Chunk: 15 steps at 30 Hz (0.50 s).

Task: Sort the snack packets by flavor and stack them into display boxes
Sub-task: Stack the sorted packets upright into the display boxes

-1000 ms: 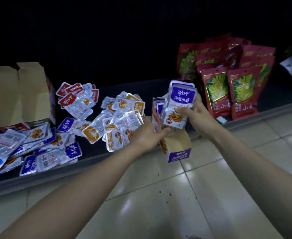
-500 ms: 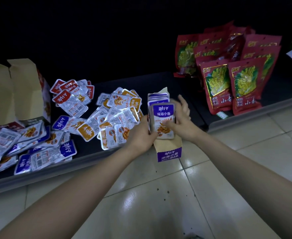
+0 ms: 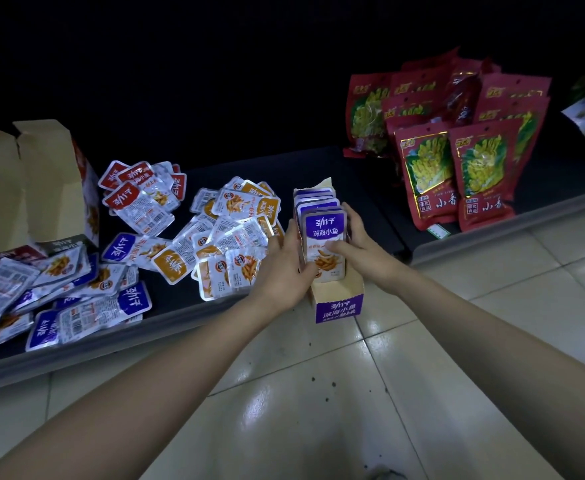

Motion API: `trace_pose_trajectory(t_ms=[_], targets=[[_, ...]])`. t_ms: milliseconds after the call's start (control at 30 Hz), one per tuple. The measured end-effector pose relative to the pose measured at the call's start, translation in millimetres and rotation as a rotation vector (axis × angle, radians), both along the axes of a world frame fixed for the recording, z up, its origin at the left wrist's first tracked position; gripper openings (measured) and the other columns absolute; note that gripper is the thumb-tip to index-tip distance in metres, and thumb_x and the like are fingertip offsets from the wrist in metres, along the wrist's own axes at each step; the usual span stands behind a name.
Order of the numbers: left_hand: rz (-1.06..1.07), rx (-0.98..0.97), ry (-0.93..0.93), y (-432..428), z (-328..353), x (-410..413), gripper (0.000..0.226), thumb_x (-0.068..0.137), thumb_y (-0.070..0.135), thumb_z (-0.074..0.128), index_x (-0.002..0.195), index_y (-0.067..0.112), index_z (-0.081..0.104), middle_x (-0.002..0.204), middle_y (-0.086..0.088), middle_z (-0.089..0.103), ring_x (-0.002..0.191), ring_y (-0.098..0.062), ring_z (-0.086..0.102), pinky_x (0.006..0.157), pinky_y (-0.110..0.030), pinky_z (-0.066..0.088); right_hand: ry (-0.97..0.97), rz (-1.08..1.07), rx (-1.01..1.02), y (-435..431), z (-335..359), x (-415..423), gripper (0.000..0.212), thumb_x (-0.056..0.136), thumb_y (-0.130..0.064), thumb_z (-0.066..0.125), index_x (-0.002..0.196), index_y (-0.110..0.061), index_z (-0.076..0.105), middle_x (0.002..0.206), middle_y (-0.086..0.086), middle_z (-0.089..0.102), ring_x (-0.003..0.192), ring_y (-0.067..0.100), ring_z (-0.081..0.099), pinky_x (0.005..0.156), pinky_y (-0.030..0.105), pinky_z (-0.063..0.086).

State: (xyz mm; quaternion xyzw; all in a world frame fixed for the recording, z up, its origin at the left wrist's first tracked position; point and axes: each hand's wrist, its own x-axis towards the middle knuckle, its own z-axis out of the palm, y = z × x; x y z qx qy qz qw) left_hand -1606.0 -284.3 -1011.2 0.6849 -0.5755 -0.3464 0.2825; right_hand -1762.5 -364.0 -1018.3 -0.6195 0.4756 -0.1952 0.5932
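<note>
Purple packets point(image 3: 325, 227) upright in display box point(image 3: 339, 308); L hand point(image 3: 282, 271) grips box side, R hand point(image 3: 362, 249) pinches front packets, thumb on label.

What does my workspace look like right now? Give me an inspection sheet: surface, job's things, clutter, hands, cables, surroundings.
Surface: dark shelf, dimly lit.
Job's things: purple display box at the shelf's front edge, purple packets standing upright in it; loose packets with red, orange and purple labels heaped to its left.
Clutter: open brown carton far left; red bags at right.
Hands: left hand grips the box's left side; right hand holds the front packets, thumb on the front one.
Cables: nothing seen.
Surroundings: tiled floor below; darkness behind the shelf.
</note>
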Motion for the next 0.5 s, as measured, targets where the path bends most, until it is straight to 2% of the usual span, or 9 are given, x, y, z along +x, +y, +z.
trace_pose_trajectory(t_ms=[133,200,233,333,433,500], targets=[[-0.003,0.003,0.055,-1,4,3,0.074,0.098,0.034,0.051,0.154,0.025,0.004,0.15,-0.006,0.025,0.129,-0.021,0.045,0.09,-0.026,0.044,0.016,-0.066,-0.06,0,12,-1,0.083,0.094,-0.021,0.06,0.154,-0.027,0.004,0.155,-0.002,0.026,0.133,0.011,0.038,0.084,0.02,0.045],[0.017,-0.015,0.097,-1,9,10,0.07,0.098,0.037,0.049,0.154,0.026,0.008,0.15,-0.004,0.025,0.13,-0.019,0.044,0.098,-0.035,0.048,0.035,-0.141,-0.204,-2,25,1,0.073,0.095,-0.022,0.059,0.154,-0.023,0.016,0.156,-0.001,0.027,0.138,0.011,0.033,0.094,0.023,0.044],[0.026,-0.032,0.101,0,13,17,0.067,0.098,0.037,0.048,0.154,0.026,0.012,0.15,-0.004,0.026,0.13,-0.018,0.044,0.1,-0.039,0.048,0.044,-0.186,-0.32,-2,33,5,0.066,0.095,-0.021,0.059,0.152,-0.02,0.023,0.153,-0.001,0.033,0.136,0.009,0.037,0.099,0.025,0.043],[0.031,-0.101,0.011,5,28,51,0.048,0.099,0.027,0.048,0.145,0.021,0.037,0.14,-0.003,0.042,0.114,-0.017,0.054,0.092,-0.039,0.051,-0.051,-0.228,-0.586,2,65,32,0.041,0.095,-0.015,0.054,0.136,-0.016,0.045,0.128,0.0,0.056,0.113,0.008,0.055,0.095,0.024,0.046],[-0.025,-0.085,-0.115,20,40,106,0.026,0.097,0.017,0.05,0.121,0.02,0.061,0.117,-0.001,0.061,0.097,-0.017,0.061,0.084,-0.035,0.051,-0.176,-0.043,-0.526,16,86,86,0.028,0.089,-0.01,0.047,0.114,-0.015,0.057,0.096,0.003,0.067,0.088,0.016,0.066,0.082,0.027,0.053],[-0.017,0.012,-0.144,36,43,148,0.019,0.096,0.015,0.053,0.109,0.021,0.066,0.104,0.0,0.068,0.094,-0.018,0.064,0.086,-0.037,0.051,-0.137,0.177,-0.453,30,85,129,0.024,0.089,-0.002,0.046,0.105,-0.012,0.06,0.086,0.003,0.068,0.08,0.02,0.066,0.074,0.025,0.053]])
